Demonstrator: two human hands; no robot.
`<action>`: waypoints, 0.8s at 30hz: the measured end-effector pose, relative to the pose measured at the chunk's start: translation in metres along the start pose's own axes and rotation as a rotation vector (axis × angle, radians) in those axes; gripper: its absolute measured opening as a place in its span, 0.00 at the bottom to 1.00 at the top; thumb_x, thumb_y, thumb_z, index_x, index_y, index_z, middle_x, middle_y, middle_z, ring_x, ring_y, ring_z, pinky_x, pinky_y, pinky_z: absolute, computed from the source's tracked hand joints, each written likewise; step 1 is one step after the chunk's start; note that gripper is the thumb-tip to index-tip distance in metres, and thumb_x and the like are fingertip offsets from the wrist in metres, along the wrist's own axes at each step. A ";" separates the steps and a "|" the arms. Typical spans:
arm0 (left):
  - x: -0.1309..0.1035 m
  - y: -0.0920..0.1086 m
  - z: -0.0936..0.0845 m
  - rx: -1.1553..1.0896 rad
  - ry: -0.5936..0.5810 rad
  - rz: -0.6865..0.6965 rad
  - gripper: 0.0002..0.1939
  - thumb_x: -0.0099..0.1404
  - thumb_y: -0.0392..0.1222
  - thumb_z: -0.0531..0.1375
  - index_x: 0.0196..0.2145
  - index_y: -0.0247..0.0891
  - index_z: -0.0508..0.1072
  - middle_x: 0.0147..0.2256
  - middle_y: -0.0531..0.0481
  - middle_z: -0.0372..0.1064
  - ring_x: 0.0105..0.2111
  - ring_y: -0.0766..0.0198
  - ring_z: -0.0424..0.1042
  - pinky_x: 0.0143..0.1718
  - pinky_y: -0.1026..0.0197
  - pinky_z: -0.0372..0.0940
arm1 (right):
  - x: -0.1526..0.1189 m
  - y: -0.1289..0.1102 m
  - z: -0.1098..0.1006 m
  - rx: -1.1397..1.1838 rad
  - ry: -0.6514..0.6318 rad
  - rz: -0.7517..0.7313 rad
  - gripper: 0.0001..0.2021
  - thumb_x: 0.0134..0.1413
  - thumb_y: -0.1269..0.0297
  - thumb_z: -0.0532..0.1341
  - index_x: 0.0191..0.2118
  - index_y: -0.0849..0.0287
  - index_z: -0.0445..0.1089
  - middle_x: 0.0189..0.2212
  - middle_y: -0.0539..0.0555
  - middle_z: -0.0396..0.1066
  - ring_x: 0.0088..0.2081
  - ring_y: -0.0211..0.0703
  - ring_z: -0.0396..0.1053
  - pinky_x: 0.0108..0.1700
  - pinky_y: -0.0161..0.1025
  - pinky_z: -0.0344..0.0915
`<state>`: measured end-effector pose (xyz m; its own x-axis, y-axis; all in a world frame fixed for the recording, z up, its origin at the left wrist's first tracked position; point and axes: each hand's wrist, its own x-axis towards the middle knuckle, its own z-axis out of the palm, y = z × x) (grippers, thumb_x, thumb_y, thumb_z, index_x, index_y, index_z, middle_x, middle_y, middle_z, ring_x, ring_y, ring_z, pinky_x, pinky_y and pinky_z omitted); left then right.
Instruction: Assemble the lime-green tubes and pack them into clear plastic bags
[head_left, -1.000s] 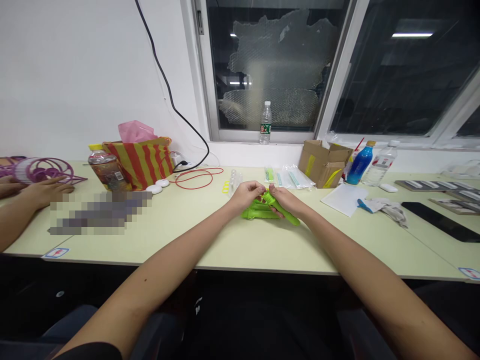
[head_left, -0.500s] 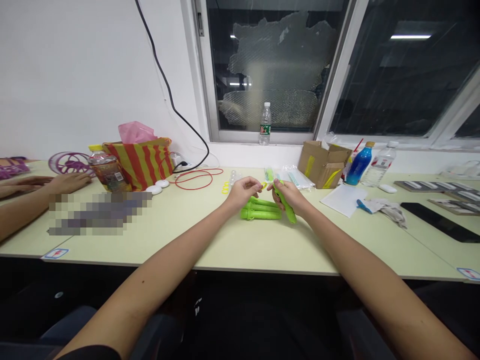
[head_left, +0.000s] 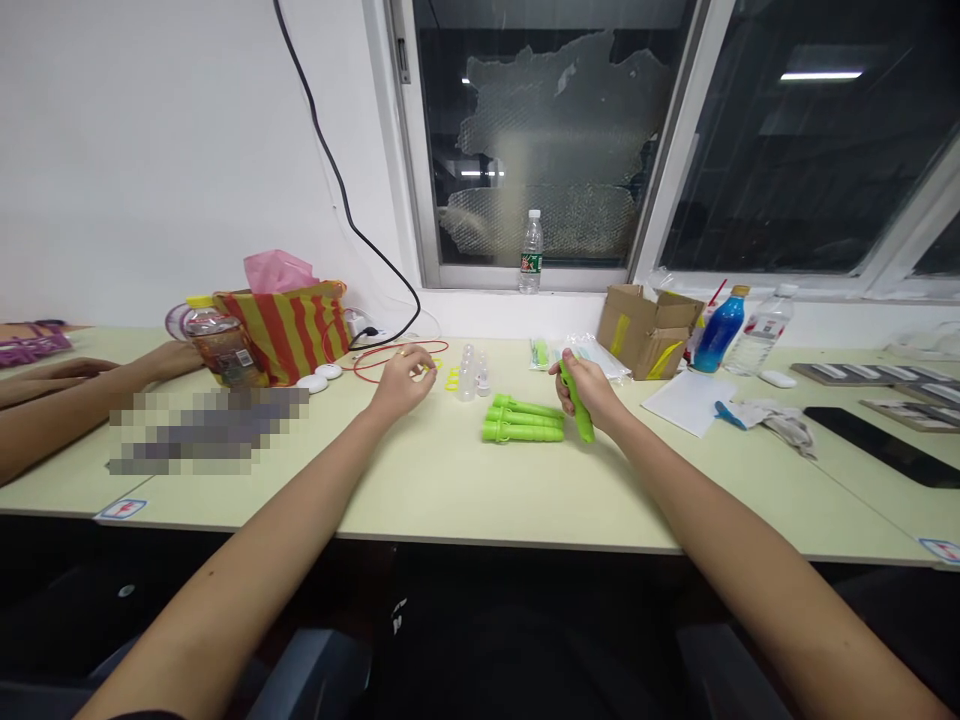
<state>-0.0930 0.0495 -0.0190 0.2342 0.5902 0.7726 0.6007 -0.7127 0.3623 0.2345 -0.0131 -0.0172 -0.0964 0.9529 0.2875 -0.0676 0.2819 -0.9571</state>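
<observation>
My right hand [head_left: 589, 390] is wrapped round a bright green plastic tube [head_left: 576, 402], held tilted above the table. At its left several similar green tubes [head_left: 525, 428] lie side by side. Further left my left hand [head_left: 403, 384] has thumb and forefinger in a pinch, with a small yellow plastic piece [head_left: 438, 365] at the fingertips; its shape is mostly hidden. Just right of those fingertips are yellow ring-shaped pieces [head_left: 452, 379] on the table. Several small clear plastic containers [head_left: 467, 375] stand beside them.
Behind lie clear plastic bags [head_left: 592, 358] and an open cardboard box [head_left: 649, 330]. To the right are a blue bottle [head_left: 721, 330], white paper [head_left: 688, 403], a glove [head_left: 772, 415] and a black phone-like slab [head_left: 885, 445]. Another person's hands, a drink bottle [head_left: 225, 345] and a striped bag [head_left: 300, 330] are left.
My left hand has moved left, away from the right hand, taking the small yellow piece with it. The clear containers now show fully. My right hand keeps the green tube nearly in place.
</observation>
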 end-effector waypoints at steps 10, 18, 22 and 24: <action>-0.011 -0.033 0.019 0.025 -0.375 -0.240 0.11 0.53 0.46 0.61 0.29 0.38 0.79 0.37 0.46 0.69 0.35 0.62 0.69 0.40 0.59 0.67 | 0.005 0.008 -0.004 -0.062 0.025 0.023 0.27 0.52 0.34 0.57 0.35 0.58 0.64 0.15 0.44 0.58 0.11 0.34 0.57 0.12 0.33 0.56; -0.012 -0.029 0.022 0.073 -0.441 -0.261 0.12 0.53 0.48 0.61 0.30 0.40 0.80 0.35 0.47 0.71 0.34 0.61 0.69 0.39 0.59 0.65 | 0.004 0.009 -0.004 -0.078 0.017 0.023 0.28 0.52 0.33 0.56 0.34 0.58 0.64 0.15 0.45 0.58 0.11 0.34 0.57 0.12 0.34 0.56; -0.012 -0.028 0.024 0.091 -0.440 -0.259 0.12 0.54 0.48 0.61 0.30 0.40 0.80 0.35 0.47 0.72 0.35 0.60 0.69 0.40 0.59 0.65 | 0.003 0.007 -0.003 -0.104 0.014 0.026 0.27 0.53 0.34 0.56 0.34 0.58 0.64 0.16 0.45 0.59 0.11 0.34 0.57 0.13 0.33 0.56; -0.012 -0.027 0.024 0.093 -0.440 -0.267 0.12 0.53 0.49 0.61 0.30 0.40 0.80 0.35 0.47 0.73 0.35 0.60 0.70 0.39 0.59 0.65 | 0.003 0.006 -0.003 -0.107 0.011 0.027 0.27 0.53 0.34 0.56 0.34 0.58 0.64 0.16 0.45 0.59 0.11 0.34 0.57 0.13 0.33 0.56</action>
<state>-0.0937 0.0712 -0.0509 0.3509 0.8643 0.3603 0.7439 -0.4910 0.4533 0.2369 -0.0085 -0.0227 -0.0863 0.9612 0.2619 0.0408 0.2661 -0.9631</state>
